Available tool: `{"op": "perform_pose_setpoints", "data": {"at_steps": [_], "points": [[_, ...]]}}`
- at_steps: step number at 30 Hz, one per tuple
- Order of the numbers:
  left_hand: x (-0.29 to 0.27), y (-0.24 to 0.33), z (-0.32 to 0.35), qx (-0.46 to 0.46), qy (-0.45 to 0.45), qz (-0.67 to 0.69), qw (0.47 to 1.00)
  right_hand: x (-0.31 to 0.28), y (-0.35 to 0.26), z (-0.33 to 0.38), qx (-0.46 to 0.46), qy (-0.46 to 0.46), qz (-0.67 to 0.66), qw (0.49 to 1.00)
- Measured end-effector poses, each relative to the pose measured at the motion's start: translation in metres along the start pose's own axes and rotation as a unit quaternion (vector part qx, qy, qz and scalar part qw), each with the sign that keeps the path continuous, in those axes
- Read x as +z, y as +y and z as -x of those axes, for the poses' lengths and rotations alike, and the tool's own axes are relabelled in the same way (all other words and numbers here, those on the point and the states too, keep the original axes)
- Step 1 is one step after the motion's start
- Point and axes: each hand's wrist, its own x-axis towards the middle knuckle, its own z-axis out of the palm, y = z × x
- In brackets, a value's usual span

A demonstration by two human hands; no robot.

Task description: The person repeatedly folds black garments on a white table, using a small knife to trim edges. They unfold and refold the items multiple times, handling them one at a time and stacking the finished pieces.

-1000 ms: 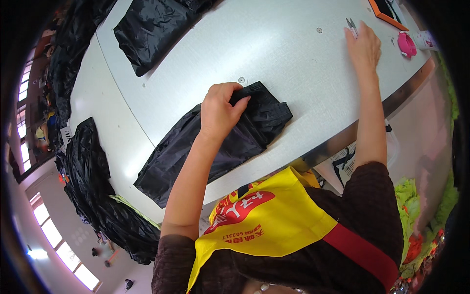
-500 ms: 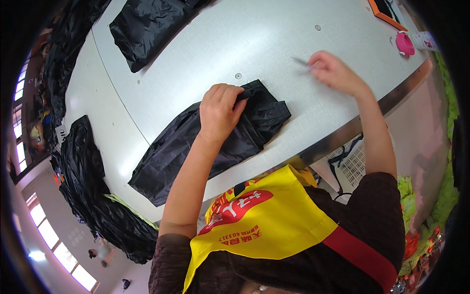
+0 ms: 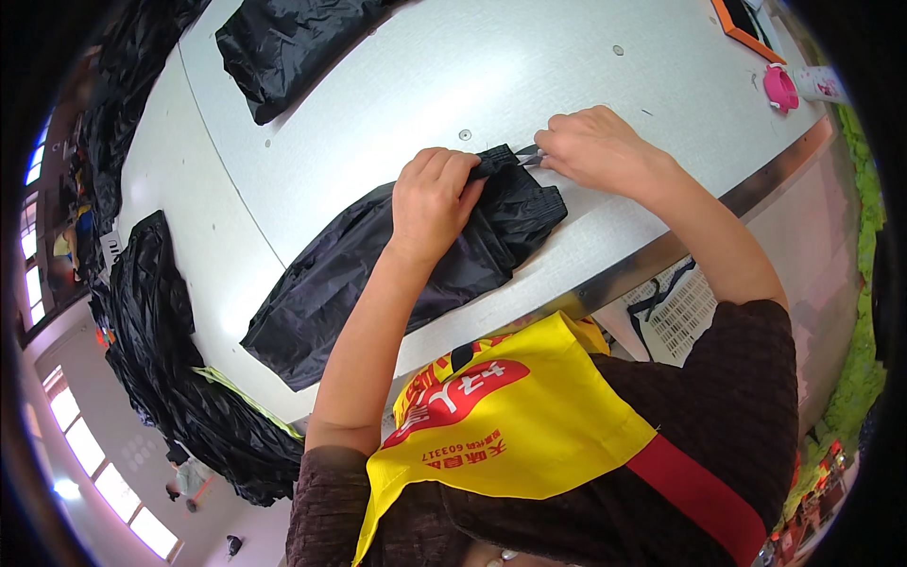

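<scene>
A thin, shiny black garment [image 3: 378,274] lies lengthwise on the pale tabletop in front of me, its two gathered cuffs pointing right. My left hand [image 3: 430,203] is closed on the fabric just behind the farther cuff, thumb and fingers pinching a fold. From the right, my right hand [image 3: 590,149] grips small thread snips [image 3: 531,158]. Their silver blades point left and reach the edge of the farther cuff. The fingers hide most of the snips' handle, and whether the blades touch a thread cannot be made out.
Another folded black garment [image 3: 293,57] lies at the far left. A long heap of black garments [image 3: 179,378] hangs along the table's left side. At the far right are an orange-edged box [image 3: 746,33] and a bottle with a pink lid [image 3: 780,89]. Below the table's right edge sits a white perforated basket [image 3: 675,317].
My right hand has come left and toward the garment, bringing the snips to the cuff. My left hand keeps its grip on the fabric, almost in the same place.
</scene>
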Motion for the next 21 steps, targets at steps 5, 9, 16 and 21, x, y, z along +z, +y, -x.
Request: {"op": "perform_pose_setpoints", "data": {"at_steps": [5,9,16,21], "points": [[0.000,0.000,0.001,-0.007,-0.003,-0.003,1.000,0.008,0.001,-0.006,-0.018,0.009,0.016,1.000],[0.001,0.000,0.001,-0.012,0.000,0.003,1.000,0.008,0.002,-0.007,-0.011,-0.009,0.023,1.000],[0.002,0.001,0.003,-0.017,0.006,0.002,1.000,-0.002,0.003,0.005,0.103,0.042,-0.017,0.994],[0.002,0.002,0.003,-0.006,0.020,-0.006,1.000,0.001,0.005,0.009,0.119,0.025,-0.112,0.986]]}}
